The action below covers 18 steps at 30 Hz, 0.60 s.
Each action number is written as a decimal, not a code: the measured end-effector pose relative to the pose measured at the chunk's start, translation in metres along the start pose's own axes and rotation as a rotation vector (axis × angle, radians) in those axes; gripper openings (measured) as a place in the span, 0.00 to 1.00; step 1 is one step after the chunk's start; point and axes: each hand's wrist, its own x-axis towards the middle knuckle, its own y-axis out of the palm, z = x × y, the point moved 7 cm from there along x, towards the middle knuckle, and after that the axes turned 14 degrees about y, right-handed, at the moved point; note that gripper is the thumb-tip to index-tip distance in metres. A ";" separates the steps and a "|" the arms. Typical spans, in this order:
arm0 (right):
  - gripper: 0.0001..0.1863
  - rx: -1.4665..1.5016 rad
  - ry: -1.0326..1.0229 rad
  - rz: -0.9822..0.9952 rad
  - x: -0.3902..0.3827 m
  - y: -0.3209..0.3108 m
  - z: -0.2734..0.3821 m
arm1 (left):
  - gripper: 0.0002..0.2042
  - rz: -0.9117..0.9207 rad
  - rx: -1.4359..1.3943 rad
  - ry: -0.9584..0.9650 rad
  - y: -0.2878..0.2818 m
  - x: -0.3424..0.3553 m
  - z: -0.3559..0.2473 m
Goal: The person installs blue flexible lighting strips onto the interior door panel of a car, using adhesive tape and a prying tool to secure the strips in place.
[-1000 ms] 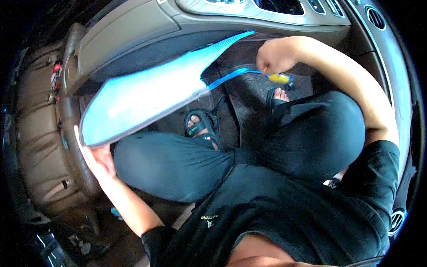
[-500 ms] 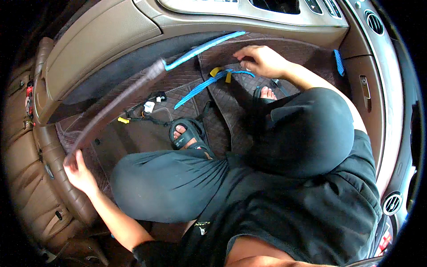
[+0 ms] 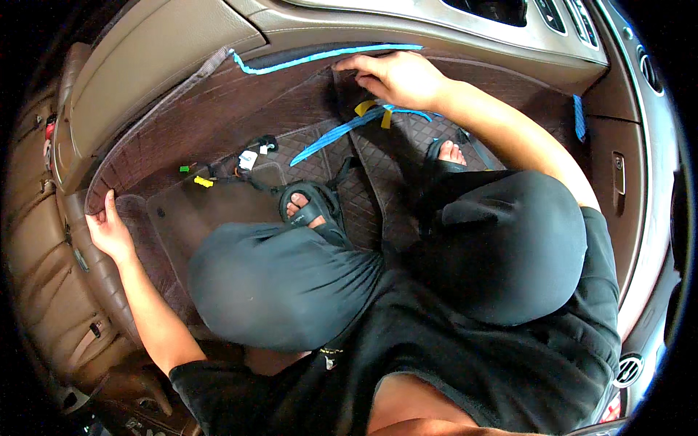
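Note:
A brown floor mat [image 3: 182,120] stands raised along the side of the car's centre console, curving down to the left. My left hand [image 3: 111,231] is closed round its lower left edge, thumb on the inner face. My right hand [image 3: 400,78] reaches to the mat's upper part, index finger stretched out and the other fingers loosely bent; its fingertips are at the mat's surface, below a blue strip [image 3: 327,57] that runs along the top edge. Another blue strip [image 3: 327,139] lies on the quilted floor mat below, beside yellow tabs [image 3: 386,118].
A cable harness with a white connector [image 3: 248,160] and a yellow connector [image 3: 203,182] lies on the floor. My sandalled foot [image 3: 302,207] rests beside it. The brown seat [image 3: 43,240] is at left, the door-side panel [image 3: 618,145] at right, with a blue piece [image 3: 579,120] near it.
The mat's left part has been raised and spread against the console, my left hand moving up and left with its edge. My right hand has moved up and left to the mat's upper part.

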 end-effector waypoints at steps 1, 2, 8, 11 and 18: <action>0.25 0.001 0.007 0.002 0.000 0.003 -0.001 | 0.13 0.022 0.099 -0.031 0.003 0.002 -0.006; 0.25 0.001 0.017 0.004 -0.001 0.005 -0.004 | 0.13 0.046 0.197 -0.059 0.006 0.004 -0.011; 0.27 0.021 -0.113 -0.028 -0.016 -0.013 0.020 | 0.15 0.029 0.062 -0.006 -0.012 -0.003 0.006; 0.25 0.232 -0.123 -0.059 -0.008 -0.019 -0.017 | 0.16 0.056 0.040 -0.008 0.007 -0.005 -0.002; 0.28 0.243 -0.140 0.044 -0.013 -0.010 -0.003 | 0.18 0.088 0.169 -0.007 0.008 0.000 -0.011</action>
